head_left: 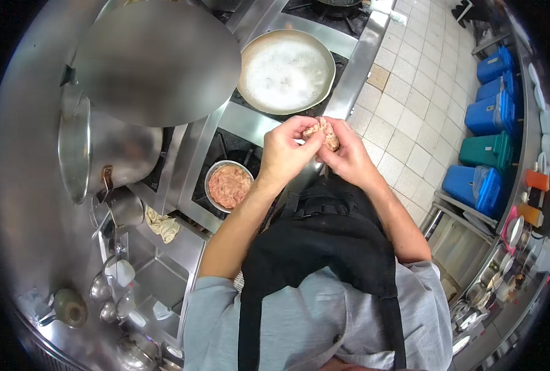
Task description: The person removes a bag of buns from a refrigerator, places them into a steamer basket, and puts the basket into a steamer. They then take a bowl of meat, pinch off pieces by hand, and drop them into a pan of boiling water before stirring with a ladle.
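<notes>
Between my left hand (290, 148) and my right hand (349, 151) is a small lump of raw ground meat (326, 133), gripped by the fingers of both. The hands are close together over the stove's front edge. Just beyond them, a wide pan (286, 71) of foamy, whitish liquid sits on a burner. Left of my left forearm, a round metal bowl (209, 193) full of raw ground meat (230, 185) rests on another burner.
A large metal pot (120, 148) stands at the left, below a blurred grey round shape (157, 62). A cloth (162, 225) lies near the sink (157, 263). Blue bins (473, 185) and a green bin (485, 151) line the right side beyond the tiled floor (405, 111).
</notes>
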`<move>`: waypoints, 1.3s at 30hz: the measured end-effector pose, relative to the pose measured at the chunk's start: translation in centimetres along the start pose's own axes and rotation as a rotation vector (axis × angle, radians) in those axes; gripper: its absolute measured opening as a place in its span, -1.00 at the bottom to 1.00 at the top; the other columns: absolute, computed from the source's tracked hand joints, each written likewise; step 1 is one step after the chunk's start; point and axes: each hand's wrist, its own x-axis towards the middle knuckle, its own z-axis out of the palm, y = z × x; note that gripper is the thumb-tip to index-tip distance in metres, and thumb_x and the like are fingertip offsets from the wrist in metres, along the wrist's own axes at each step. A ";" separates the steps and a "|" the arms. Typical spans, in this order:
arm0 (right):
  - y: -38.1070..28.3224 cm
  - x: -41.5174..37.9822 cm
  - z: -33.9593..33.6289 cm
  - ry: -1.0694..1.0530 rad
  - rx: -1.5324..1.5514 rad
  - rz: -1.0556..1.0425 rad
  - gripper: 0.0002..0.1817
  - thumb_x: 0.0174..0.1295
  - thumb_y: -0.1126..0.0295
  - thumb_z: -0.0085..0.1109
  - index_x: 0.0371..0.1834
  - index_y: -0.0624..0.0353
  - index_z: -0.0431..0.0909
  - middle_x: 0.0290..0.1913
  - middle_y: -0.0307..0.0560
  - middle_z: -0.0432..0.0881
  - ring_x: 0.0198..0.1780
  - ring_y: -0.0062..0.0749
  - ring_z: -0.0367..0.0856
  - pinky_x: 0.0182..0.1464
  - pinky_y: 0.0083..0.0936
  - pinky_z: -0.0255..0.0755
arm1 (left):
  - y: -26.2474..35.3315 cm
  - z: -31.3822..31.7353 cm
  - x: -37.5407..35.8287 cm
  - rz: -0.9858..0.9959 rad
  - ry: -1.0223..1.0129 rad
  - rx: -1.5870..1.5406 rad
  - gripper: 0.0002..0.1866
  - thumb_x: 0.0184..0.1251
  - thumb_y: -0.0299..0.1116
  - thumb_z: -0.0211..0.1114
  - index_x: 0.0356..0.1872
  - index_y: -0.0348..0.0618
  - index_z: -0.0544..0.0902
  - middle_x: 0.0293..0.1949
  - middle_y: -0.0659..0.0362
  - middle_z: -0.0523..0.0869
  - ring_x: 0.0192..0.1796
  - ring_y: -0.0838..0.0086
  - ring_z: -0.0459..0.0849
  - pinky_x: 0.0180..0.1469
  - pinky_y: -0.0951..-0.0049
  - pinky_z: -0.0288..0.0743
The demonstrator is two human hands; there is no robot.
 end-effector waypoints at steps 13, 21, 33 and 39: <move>-2.2 -1.3 1.0 -0.162 0.206 0.182 -0.57 0.30 0.53 0.17 0.25 0.28 0.43 -0.09 -0.11 0.58 -0.22 -0.52 0.63 -0.26 -0.58 0.61 | -0.3 -2.0 -0.5 -0.253 -0.137 -0.132 -0.93 0.19 -0.60 0.32 -0.35 -0.23 0.61 -0.41 0.28 0.67 -0.42 0.69 0.57 -0.42 0.64 0.45; -1.7 -1.0 0.6 -0.155 0.377 0.277 -0.59 0.32 0.53 0.16 0.24 0.26 0.44 -0.25 -0.25 0.60 -0.36 -0.70 0.57 -0.35 -0.65 0.57 | 2.0 -3.3 -1.5 -0.249 -0.131 -0.180 -0.80 0.32 -0.48 0.40 -0.08 -0.25 0.64 -0.18 0.18 0.75 -0.14 0.59 0.70 -0.14 0.58 0.63; -2.6 -0.7 1.4 -0.198 -0.176 -0.127 -0.39 0.14 0.55 0.19 0.34 0.25 0.37 0.00 0.16 0.61 0.05 -0.04 0.64 0.07 -0.31 0.53 | -1.5 -1.9 -1.3 -0.103 -0.067 0.220 -0.82 0.15 -0.53 0.37 -0.23 -0.25 0.59 -0.34 0.20 0.73 -0.33 0.64 0.65 -0.29 0.60 0.53; -3.1 -0.6 0.6 -0.313 0.206 0.289 -0.48 0.26 0.53 0.16 0.34 0.23 0.42 -0.06 -0.10 0.64 -0.19 -0.52 0.64 -0.25 -0.52 0.61 | 0.3 -3.8 -1.6 -0.318 0.064 -0.415 -0.79 0.19 -0.62 0.32 -0.15 -0.26 0.59 -0.31 0.17 0.72 -0.32 0.61 0.67 -0.33 0.62 0.51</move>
